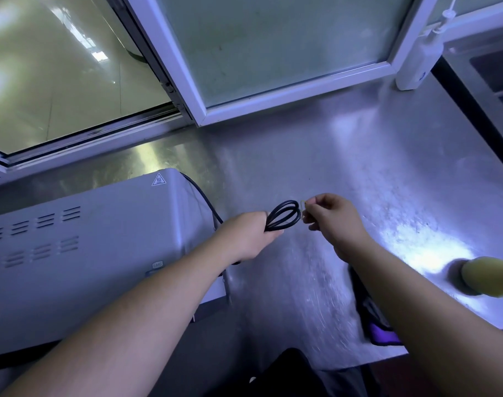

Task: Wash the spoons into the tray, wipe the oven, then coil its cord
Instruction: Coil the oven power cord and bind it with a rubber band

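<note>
steel counter (344, 156) under a window (273, 53), white bottle (419, 61) at the back right, sink (494, 67) edge beyond it, yellow thing (488, 277) at the right edge, blurred. grey oven (72, 253) sits at the left of the counter with its vented panel facing up toward the camera.

left hand (250, 236) is fisted round the black cord (284, 214). the cord is folded into a few short loops that stick out of the fist to the right, held above the counter just beside the oven's right end. one run of cord goes from the fist back up to the oven's rear corner. right hand (333, 222) pinches a small yellowish tie (303, 209) between thumb and fingertips, right at the loop ends; tie or band, too small to be sure. spoons and tray not in view.

judgement: last step, coil made, binding not yet on.

risks:
- left grip eases while the tie goes on, so the loops spring open and the coil has to be redone.
- the tie catches only some strands, so the bundle comes apart once set down.
- the thin tie slips from the pinch and is hard to spot on shiny steel.
- pulling the bundle right tightens the run to the oven, which could drag it or strain the cord at the entry.
- plug end hidden; can't tell if it is loose below the fist.
</note>
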`<state>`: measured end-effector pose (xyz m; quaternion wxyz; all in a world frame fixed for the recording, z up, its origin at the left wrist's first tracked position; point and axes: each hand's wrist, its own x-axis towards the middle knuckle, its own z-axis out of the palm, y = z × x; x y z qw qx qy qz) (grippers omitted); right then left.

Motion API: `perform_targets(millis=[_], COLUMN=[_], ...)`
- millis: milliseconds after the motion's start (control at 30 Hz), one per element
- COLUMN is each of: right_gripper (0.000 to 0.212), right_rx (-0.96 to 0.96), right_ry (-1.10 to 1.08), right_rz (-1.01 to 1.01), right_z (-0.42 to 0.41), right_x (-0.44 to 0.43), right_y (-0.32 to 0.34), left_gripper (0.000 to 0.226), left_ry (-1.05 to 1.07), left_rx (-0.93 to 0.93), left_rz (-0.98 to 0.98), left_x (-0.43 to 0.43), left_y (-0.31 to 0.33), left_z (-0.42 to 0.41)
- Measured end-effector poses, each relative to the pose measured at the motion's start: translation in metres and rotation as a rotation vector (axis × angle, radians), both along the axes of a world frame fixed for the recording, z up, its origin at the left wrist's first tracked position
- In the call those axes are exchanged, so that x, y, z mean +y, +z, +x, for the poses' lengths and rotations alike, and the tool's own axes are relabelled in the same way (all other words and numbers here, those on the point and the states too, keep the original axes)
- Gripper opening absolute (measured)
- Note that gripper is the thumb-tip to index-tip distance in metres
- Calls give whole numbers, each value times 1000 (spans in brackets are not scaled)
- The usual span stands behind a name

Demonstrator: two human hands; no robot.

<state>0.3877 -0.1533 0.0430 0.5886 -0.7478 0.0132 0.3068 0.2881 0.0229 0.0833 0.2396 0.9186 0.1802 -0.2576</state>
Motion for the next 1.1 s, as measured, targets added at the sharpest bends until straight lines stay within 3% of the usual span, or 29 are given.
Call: perform_targets(millis=[133, 300, 467, 600, 833, 1100], right_gripper=[10, 12, 15, 15, 13, 11], right_rx=[-57, -242, 85, 214, 266, 311], right_ry=[55, 215, 85, 22, -37, -177], right_rz=[2, -274, 9, 178, 279, 298], right_z=[2, 7, 6, -1, -15, -21], right_x=[2, -3, -13, -11, 9, 20], right_y=[12, 11, 6, 15, 36, 38], left_gripper=[38, 37, 37, 35, 32, 22], left_ry=[-23, -4, 77, 182, 235, 257], left_rx=[1, -7, -27, -30, -97, -104], left_rz=[0, -12, -55, -118, -305, -336], left_x=[-1, 2, 6, 7, 11, 13], left_y=[1, -2, -5, -6, -3, -8], left_z=[-1, -2, -3, 3, 10, 5])
